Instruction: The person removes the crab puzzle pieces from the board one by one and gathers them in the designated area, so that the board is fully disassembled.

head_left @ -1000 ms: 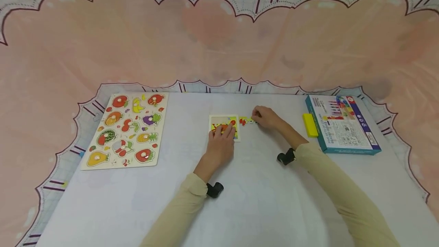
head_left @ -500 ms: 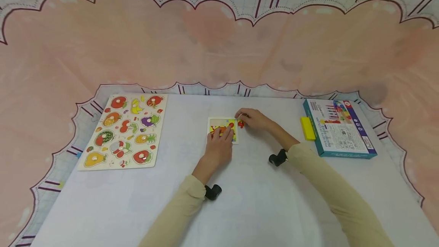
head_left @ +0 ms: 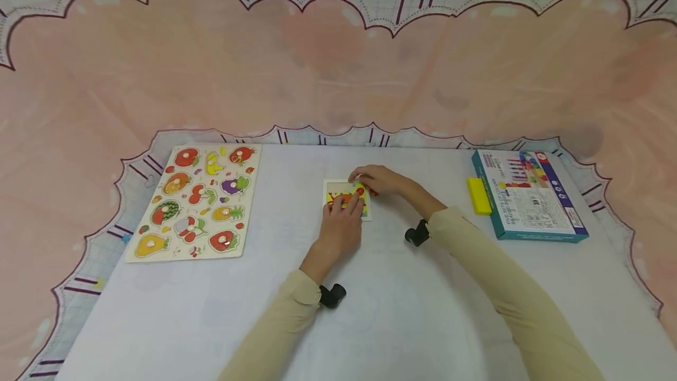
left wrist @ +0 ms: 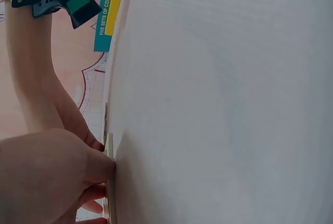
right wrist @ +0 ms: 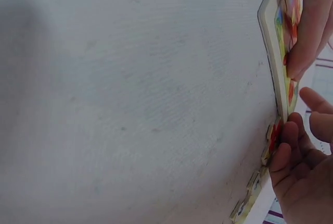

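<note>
A small framed picture puzzle [head_left: 368,216] with yellow and red artwork lies at the table's middle. My left hand [head_left: 341,229] holds it, fingers spread over the picture and thumb at the near edge, as the left wrist view shows. My right hand [head_left: 379,180] is at the puzzle's upper right corner, thumb and index finger pinching what looks like a small puzzle piece, mostly hidden by the fingers. Beneath its curled lower fingers, a red-marked loose piece [right wrist: 273,139] lies beside the frame. Another loose piece [right wrist: 254,183] lies farther along in the right wrist view.
A fruit peg puzzle board [head_left: 203,204] lies on the left of the white table [head_left: 412,310]. To the right lies a teal-edged box [head_left: 529,196], with a yellow block [head_left: 478,196] against its left side. A patterned cloth [head_left: 338,63] rises behind the table.
My right hand has moved left from the loose pieces beside the puzzle to its upper right corner, now covering most of those pieces. My left hand has stayed on the puzzle.
</note>
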### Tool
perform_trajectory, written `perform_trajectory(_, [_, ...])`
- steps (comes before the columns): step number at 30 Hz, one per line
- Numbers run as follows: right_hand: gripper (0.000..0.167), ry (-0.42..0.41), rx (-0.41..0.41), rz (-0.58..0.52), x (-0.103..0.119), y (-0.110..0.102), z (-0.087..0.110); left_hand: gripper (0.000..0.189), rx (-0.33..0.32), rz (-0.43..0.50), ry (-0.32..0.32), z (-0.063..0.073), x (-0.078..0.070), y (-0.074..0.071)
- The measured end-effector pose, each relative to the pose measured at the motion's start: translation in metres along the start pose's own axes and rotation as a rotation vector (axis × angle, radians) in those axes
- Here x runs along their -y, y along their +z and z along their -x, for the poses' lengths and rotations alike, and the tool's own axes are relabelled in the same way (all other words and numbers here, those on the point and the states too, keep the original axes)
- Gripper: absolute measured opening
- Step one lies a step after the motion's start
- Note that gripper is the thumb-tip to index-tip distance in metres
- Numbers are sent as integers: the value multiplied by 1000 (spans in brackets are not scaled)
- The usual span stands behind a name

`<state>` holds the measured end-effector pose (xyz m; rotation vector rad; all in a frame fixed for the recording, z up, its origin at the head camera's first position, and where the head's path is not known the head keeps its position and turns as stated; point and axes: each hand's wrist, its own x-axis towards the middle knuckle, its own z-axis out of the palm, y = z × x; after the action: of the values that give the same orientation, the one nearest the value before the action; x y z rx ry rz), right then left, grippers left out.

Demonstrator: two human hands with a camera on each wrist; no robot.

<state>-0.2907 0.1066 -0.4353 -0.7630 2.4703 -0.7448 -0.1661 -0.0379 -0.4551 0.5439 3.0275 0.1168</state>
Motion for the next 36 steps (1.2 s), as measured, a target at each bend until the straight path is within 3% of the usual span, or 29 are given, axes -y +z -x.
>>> perform_trajectory(5, [29,-12,23,3,-2,-1,-2,49,-8,2,2,0,-1,-1])
perform_trajectory(13, [27,-21,53,31,-2,-2,-3,51,30,20,-4,1,-1,-2])
perform_trajectory(18, [25,12,64,25,0,-2,-7,51,37,24,-5,1,-1,-3])
perform_trajectory(27, [20,140,121,152,10,-1,-15,50,18,19,3,-2,-2,0])
perform_trajectory(36, [14,141,117,228,16,0,-17,50,20,-5,-8,-1,-2,1])
